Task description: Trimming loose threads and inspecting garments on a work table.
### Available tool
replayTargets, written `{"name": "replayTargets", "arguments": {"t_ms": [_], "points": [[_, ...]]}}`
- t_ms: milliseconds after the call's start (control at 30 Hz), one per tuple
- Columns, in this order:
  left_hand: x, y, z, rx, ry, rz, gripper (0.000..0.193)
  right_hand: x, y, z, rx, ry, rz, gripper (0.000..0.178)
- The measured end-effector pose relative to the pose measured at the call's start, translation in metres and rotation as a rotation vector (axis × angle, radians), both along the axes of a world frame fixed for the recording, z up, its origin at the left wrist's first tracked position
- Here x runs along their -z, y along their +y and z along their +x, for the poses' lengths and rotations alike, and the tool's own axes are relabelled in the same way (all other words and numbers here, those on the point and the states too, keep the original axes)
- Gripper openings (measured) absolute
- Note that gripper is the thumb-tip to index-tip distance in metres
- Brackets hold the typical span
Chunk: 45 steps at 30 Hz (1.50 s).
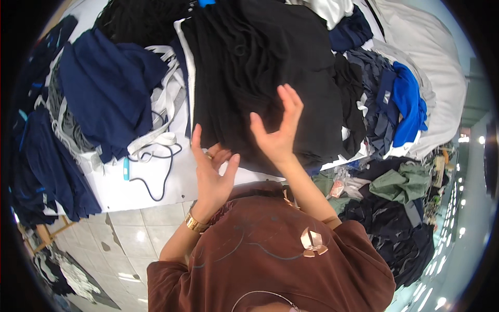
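A wide stack of black fabric pieces [312,67] lies before me on a white table, its left part bunched into long folds. Above the middle of the stack, my right hand [280,132] has its thumb and fingers apart and holds nothing. At the stack's near left edge is my left hand [213,174], its index finger stretched out and its thumb spread away. Its other fingers bend beside the black cloth; I cannot tell whether they touch it. A gold-coloured watch [196,222] is on my left wrist.
Navy cloth [112,88] and white strips [166,114] lie to the left. A small teal tool [126,169] with a dark cord [165,179] rests near the white table's [117,192] front edge. Right are bright blue fabric [408,106], a pale covered bulk [442,62] and green cloth [400,179].
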<state>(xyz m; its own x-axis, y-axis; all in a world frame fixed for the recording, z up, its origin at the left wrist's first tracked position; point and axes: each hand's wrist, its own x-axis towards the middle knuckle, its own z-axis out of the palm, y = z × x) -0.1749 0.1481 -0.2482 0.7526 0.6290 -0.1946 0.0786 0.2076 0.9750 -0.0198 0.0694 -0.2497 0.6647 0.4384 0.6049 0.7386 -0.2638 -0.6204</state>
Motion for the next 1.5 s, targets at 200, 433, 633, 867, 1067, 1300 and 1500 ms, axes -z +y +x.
{"name": "replayTargets", "arguments": {"t_ms": [200,433,633,867,1067,1300,1500], "points": [[0.004,-0.017,0.001,0.146,-0.396,-0.302,0.094,-0.010,-0.004,-0.021,-0.208,0.012,-0.115,0.083],[0.016,-0.027,-0.009,-0.245,-0.290,-0.284,0.068,-0.008,-0.006,-0.002,-0.143,0.287,0.028,0.065],[0.015,-0.024,-0.003,-0.066,-0.166,-0.135,0.061,-0.013,0.005,-0.020,-0.186,0.019,-0.248,0.073],[0.019,-0.022,-0.004,0.054,-0.129,0.072,0.060,-0.019,0.015,-0.007,-0.106,0.070,-0.318,0.057],[0.018,-0.024,0.000,-0.108,-0.158,-0.343,0.067,-0.021,0.011,0.000,-0.101,0.188,-0.251,0.053],[0.019,-0.032,0.010,-0.264,-0.183,-0.576,0.066,-0.007,0.008,-0.018,-0.076,-0.023,-0.310,0.070],[0.024,-0.018,0.009,0.036,-0.170,-0.358,0.066,-0.002,0.010,-0.028,-0.057,-0.084,-0.339,0.092]]}}
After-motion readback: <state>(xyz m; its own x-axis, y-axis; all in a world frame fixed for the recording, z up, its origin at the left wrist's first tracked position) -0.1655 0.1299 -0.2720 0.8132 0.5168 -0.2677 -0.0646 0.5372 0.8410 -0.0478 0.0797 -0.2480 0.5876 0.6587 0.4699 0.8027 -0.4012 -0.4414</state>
